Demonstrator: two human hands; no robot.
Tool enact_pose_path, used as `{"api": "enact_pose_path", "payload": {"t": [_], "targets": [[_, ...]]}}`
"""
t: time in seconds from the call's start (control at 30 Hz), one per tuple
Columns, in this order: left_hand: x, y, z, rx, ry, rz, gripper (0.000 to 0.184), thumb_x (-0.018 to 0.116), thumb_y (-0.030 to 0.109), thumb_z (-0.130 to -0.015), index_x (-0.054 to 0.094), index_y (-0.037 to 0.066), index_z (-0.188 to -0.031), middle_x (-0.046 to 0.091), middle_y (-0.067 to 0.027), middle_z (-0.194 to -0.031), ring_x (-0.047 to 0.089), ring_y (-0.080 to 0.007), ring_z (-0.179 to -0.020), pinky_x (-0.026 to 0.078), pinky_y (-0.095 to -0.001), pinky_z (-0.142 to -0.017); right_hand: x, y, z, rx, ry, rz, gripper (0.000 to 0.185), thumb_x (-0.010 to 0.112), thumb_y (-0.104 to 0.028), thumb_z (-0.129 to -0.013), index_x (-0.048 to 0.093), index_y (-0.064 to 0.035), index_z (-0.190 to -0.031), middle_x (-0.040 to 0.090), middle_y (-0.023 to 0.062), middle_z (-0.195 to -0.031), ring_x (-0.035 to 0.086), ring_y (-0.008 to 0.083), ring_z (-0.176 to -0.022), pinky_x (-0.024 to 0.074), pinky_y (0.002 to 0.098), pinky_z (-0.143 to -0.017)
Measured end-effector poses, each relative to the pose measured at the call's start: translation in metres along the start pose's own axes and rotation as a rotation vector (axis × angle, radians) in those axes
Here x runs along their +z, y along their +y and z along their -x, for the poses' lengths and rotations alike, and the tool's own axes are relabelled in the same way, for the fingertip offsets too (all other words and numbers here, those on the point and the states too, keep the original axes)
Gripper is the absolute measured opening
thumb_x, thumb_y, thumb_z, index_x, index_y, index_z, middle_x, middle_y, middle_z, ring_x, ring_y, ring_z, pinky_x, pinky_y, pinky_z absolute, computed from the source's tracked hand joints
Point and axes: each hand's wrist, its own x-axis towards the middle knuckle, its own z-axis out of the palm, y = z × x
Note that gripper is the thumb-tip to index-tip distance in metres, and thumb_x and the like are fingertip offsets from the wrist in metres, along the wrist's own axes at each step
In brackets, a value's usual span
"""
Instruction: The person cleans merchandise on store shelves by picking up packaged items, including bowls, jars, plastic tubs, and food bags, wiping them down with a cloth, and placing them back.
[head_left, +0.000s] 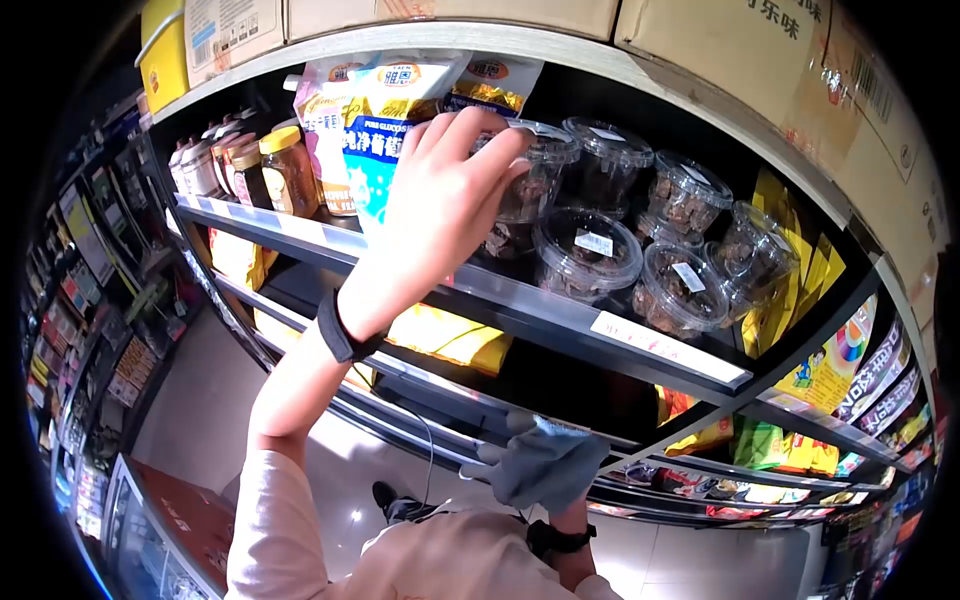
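At least seven clear plastic tubs are stacked on the upper shelf (470,285), and the one nearest the left hand (450,180), a round tub (535,185), is placed at the back, beside the upright bags. The left fingers are bent over near its rim; whether the rim is pinched cannot be made out. The right hand (535,482) is held low in front of the shelves and is covered by soft, creased grey-blue fabric (567,440); its fingers are hidden, so their state cannot be judged.

The tubs are rounded and shiny, filled with rough brown lumps, and white labels are stuck on several lids. Three glossy bags are stood to their left: one pink (323,125), one blue and white (368,180), one dark and gold (510,82). The front of the blue and white bag is partly blocked by the left hand. Farther left, one jar with a yellow lid (290,175) is set among smaller containers.

Yellow packets (800,270) are propped at the right end, and more yellow packs (455,340) are laid one shelf lower. Above, at least three cardboard boxes (765,90) are lined up, with one yellow bucket (165,65) at the left.
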Motion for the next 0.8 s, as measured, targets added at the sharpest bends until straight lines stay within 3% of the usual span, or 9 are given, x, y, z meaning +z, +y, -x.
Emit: {"api": "enact_pose_path", "payload": {"t": [0.2,0.27,0.3,0.33,0.4,0.43,0.57,0.73,0.8], "targets": [[0.003,0.008,0.019,-0.164,-0.007,0.212,0.032,0.070,0.008,-0.085,0.064,0.009,-0.116,0.051,-0.0197,-0.126,0.051,-0.0406,-0.117,0.043,-0.0464,-0.098,-0.001,0.015,0.000,0.005,-0.028,-0.029,0.060,0.044,-0.049,-0.101,0.051,0.0007,-0.135,0.060,0.0158,-0.126,0.060,0.0289,-0.112,0.0494,0.0418,-0.099],[0.003,0.015,0.022,-0.298,0.003,0.238,0.043,0.074,0.013,-0.085,0.060,0.010,-0.126,0.041,-0.0205,-0.141,0.050,-0.0377,-0.123,0.042,-0.0425,-0.104,0.001,0.018,0.000,0.020,-0.013,-0.013,0.059,0.045,-0.047,-0.101,0.051,0.0005,-0.134,0.060,0.0153,-0.127,0.059,0.0285,-0.112,0.0490,0.0416,-0.100],[0.006,0.016,0.026,-0.305,-0.037,0.267,0.068,0.081,0.013,-0.077,0.051,0.014,-0.138,0.032,-0.0210,-0.147,0.044,-0.0406,-0.129,0.039,-0.0445,-0.108,0.001,0.020,-0.001,0.026,-0.010,-0.005,0.058,0.045,-0.047,-0.101,0.051,0.0004,-0.134,0.060,0.0151,-0.127,0.059,0.0282,-0.112,0.0488,0.0414,-0.100],[0.007,0.017,0.028,-0.304,-0.036,0.268,0.068,0.081,0.013,-0.077,0.051,0.014,-0.138,0.032,-0.0210,-0.147,0.044,-0.0406,-0.129,0.039,-0.0445,-0.108,0.002,0.021,-0.001,0.028,-0.005,0.004,0.057,0.045,-0.046,-0.101,0.051,0.0003,-0.134,0.060,0.0148,-0.127,0.059,0.0280,-0.113,0.0486,0.0413,-0.100],[0.010,0.019,0.030,-0.230,-0.034,0.135,0.086,0.085,0.009,-0.070,0.043,0.016,-0.144,0.031,-0.0206,-0.148,0.040,-0.0431,-0.132,0.038,-0.0461,-0.109,0.002,0.020,-0.001,0.035,0.002,0.020,0.056,0.045,-0.044,-0.102,0.052,0.0001,-0.134,0.060,0.0143,-0.128,0.059,0.0275,-0.113,0.0482,0.0411,-0.101],[0.011,0.012,0.032,-0.144,-0.039,0.059,0.094,0.083,0.006,-0.067,0.038,0.022,-0.148,0.036,-0.0224,-0.145,0.038,-0.0453,-0.133,0.037,-0.0526,-0.108,0.002,0.019,0.000,0.043,0.006,0.026,0.055,0.045,-0.044,-0.102,0.052,0.0000,-0.134,0.060,0.0140,-0.128,0.059,0.0273,-0.114,0.0480,0.0410,-0.101],[0.006,-0.003,0.031,0.002,-0.118,-0.154,0.093,0.080,0.005,-0.064,0.041,0.021,-0.147,0.045,-0.0185,-0.137,0.044,-0.0382,-0.130,0.040,-0.0487,-0.104,0.001,0.014,0.003,0.052,0.021,0.056,0.052,0.046,-0.041,-0.102,0.052,-0.0004,-0.134,0.059,0.0130,-0.129,0.058,0.0263,-0.115,0.0471,0.0406,-0.103],[-0.008,-0.002,0.020,0.011,-0.180,-0.142,0.087,0.080,0.008,-0.064,0.045,0.019,-0.143,0.051,-0.0143,-0.129,0.049,-0.0338,-0.124,0.040,-0.0457,-0.100,-0.002,0.006,0.005,0.080,0.026,0.121,0.048,0.046,-0.037,-0.103,0.053,-0.0009,-0.134,0.059,0.0117,-0.130,0.058,0.0251,-0.116,0.0460,0.0400,-0.104],[-0.010,-0.001,0.019,0.016,-0.158,-0.143,0.090,0.087,0.009,-0.058,0.049,0.014,-0.139,0.051,-0.0165,-0.127,0.049,-0.0377,-0.122,0.041,-0.0463,-0.101,-0.003,0.005,0.004,0.093,0.016,0.170,0.046,0.047,-0.035,-0.103,0.053,-0.0011,-0.134,0.059,0.0111,-0.131,0.058,0.0246,-0.117,0.0456,0.0398,-0.105]]}}
